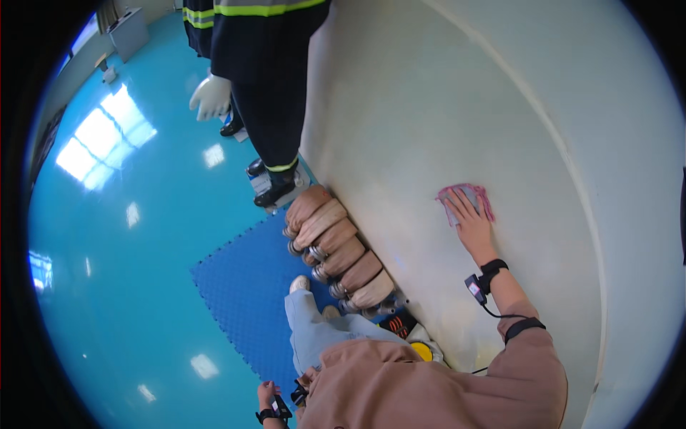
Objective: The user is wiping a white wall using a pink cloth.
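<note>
Tan sleeves frame the view: the left hand (267, 395) hangs low beside the leg over the blue foam mat (236, 286), its grip too small to judge. Farther out, the right hand (471, 225) presses flat, fingers spread, on a pink-edged cloth (464, 196) against the pale wall (429, 107). Rolled tan hoses (336, 247) line the wall's foot, with a dark uniformed mannequin (264, 79) beyond.

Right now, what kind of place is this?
Probably a fire station or fire training room. Rolled hoses lie in a row by the pale wall, and a dark suit with reflective stripes stands on the shiny blue floor. The right hand presses a pink cloth on the wall.
</note>
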Available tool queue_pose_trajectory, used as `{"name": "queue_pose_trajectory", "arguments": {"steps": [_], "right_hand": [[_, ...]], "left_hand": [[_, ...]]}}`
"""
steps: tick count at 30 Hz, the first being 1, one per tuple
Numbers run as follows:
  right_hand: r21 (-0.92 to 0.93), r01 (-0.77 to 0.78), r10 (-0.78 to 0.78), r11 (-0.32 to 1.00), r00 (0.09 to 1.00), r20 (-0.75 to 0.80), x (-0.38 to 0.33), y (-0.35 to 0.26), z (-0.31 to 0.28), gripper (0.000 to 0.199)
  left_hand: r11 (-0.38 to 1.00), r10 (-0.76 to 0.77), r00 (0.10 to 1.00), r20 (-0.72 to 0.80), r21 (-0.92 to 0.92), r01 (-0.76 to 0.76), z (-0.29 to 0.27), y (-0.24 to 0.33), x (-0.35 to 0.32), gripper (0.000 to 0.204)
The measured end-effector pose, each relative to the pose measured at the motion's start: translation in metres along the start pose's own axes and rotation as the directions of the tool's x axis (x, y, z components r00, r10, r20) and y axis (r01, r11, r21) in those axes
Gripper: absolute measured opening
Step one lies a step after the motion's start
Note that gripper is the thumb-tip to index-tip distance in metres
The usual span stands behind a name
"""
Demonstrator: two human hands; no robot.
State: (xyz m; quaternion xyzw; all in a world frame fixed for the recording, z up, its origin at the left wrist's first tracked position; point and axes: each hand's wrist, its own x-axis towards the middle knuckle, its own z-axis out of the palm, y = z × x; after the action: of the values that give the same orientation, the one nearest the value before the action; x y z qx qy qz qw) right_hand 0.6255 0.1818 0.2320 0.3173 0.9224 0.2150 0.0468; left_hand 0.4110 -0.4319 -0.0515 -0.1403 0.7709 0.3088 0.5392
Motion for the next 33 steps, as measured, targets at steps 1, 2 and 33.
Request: {"name": "queue_pose_trajectory", "arguments": {"steps": [1, 2, 33], "right_hand": [[0.008, 0.023, -0.022, 1.000, 0.999, -0.029, 0.024, -0.003, -0.001, 0.061], [0.015, 0.039, -0.038, 0.999, 0.998, -0.058, 0.047, -0.004, -0.002, 0.060], [-0.118, -0.366, 0.382, 0.923, 0.905, 0.187, -0.258, 0.028, -0.015, 0.063]], "left_hand": [[0.999, 0.019, 0.999, -0.044, 0.042, -0.017, 0.001, 0.011, 0.003, 0.029], [0.998, 0.041, 0.998, -0.047, 0.057, -0.038, 0.001, 0.030, 0.001, 0.028], [0.885, 0.336, 0.935, 0.112, 0.303, -0.354, 0.019, 0.097, 0.038, 0.026]]}}
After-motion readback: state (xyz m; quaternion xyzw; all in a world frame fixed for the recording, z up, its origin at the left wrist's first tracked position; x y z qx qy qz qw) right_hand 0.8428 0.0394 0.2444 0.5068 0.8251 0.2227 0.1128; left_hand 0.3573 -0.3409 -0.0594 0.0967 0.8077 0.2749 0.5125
